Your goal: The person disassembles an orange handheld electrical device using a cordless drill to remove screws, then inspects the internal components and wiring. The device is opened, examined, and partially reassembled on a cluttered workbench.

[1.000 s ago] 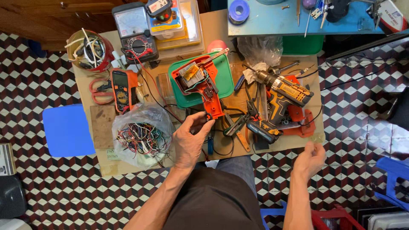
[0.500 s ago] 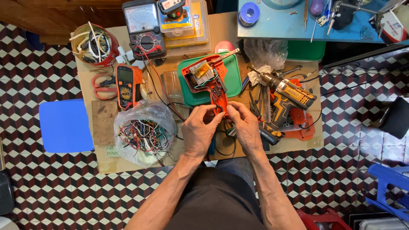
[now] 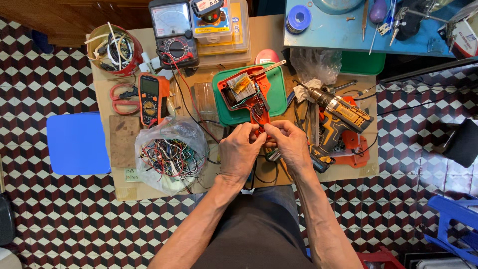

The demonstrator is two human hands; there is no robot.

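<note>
— Head view: where are the hands?
— Left hand (image 3: 240, 151) and right hand (image 3: 290, 144) meet at the grip end of the red tool (image 3: 250, 94), fingers pinched narrow on its lower end.
— And the tool?
— It lies opened on the green tray (image 3: 226, 117), mid-table. A bag of wires (image 3: 169, 154) is left of it, a drill (image 3: 338, 110) on the right.

repair workshop: multimeters (image 3: 173, 30), drill (image 3: 340, 110)
</note>
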